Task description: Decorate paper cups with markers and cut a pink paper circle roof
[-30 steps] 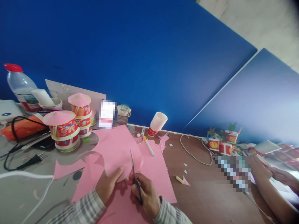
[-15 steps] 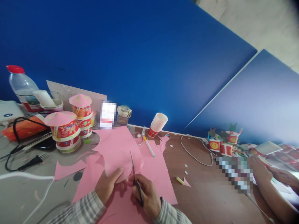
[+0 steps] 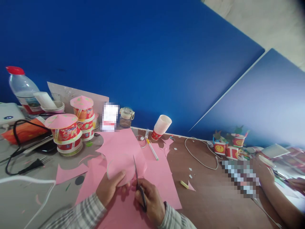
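Note:
My left hand (image 3: pixel 110 189) pinches a round pink paper piece (image 3: pixel 121 167), thumb on top, holding it up above a large pink sheet (image 3: pixel 157 178) on the table. My right hand (image 3: pixel 150 200) is closed round the handles of dark scissors (image 3: pixel 138 178), whose blades point up and away into the right edge of the round piece. Both wrists wear plaid sleeves.
Two stacks of red paper cups with pink cone lids (image 3: pixel 64 132) stand at left, beside a red-capped bottle (image 3: pixel 21 87), a black plug and cable (image 3: pixel 28 163) and a white cable (image 3: pixel 200 157). A stack of white cups (image 3: pixel 160 125) and a pen (image 3: pixel 152 149) lie behind. Another person's arm (image 3: pixel 271 187) is at right.
Both hands, the round piece and the scissors have stayed nearly still. The other person's hand at right has shifted a little.

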A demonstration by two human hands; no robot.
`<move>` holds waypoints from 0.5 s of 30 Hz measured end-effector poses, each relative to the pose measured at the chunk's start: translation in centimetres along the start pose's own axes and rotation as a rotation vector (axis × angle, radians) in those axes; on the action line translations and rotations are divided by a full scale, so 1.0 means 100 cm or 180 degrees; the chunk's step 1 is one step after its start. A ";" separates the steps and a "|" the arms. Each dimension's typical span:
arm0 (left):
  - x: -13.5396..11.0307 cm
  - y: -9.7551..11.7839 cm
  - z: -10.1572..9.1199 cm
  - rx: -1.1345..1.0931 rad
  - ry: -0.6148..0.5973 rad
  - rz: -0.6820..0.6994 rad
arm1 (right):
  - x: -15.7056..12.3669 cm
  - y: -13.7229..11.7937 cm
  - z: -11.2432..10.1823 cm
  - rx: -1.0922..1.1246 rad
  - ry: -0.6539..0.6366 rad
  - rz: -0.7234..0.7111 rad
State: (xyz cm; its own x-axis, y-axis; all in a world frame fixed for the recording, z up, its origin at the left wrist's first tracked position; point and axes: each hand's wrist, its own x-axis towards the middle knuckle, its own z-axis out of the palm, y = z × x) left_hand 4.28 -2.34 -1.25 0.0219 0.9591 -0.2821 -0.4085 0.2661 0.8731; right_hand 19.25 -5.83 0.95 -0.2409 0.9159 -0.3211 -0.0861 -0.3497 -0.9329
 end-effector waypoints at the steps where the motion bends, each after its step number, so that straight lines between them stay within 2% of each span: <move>1: 0.000 0.000 0.000 0.0012 0.0012 0.0000 | 0.000 0.000 0.000 0.0022 -0.0013 -0.0001; 6: -0.001 -0.001 0.001 0.0048 0.0092 0.0026 | -0.001 0.001 0.000 -0.0038 -0.0025 0.0016; 15: 0.000 -0.001 -0.002 -0.0011 -0.0093 -0.0026 | 0.000 0.003 -0.001 0.0023 -0.0021 0.0045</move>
State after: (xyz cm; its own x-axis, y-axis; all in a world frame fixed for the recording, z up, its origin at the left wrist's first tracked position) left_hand 4.16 -2.37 -1.43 0.0519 0.9593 -0.2775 -0.4114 0.2738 0.8694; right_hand 19.28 -5.89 0.62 -0.2485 0.9096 -0.3330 -0.0897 -0.3640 -0.9271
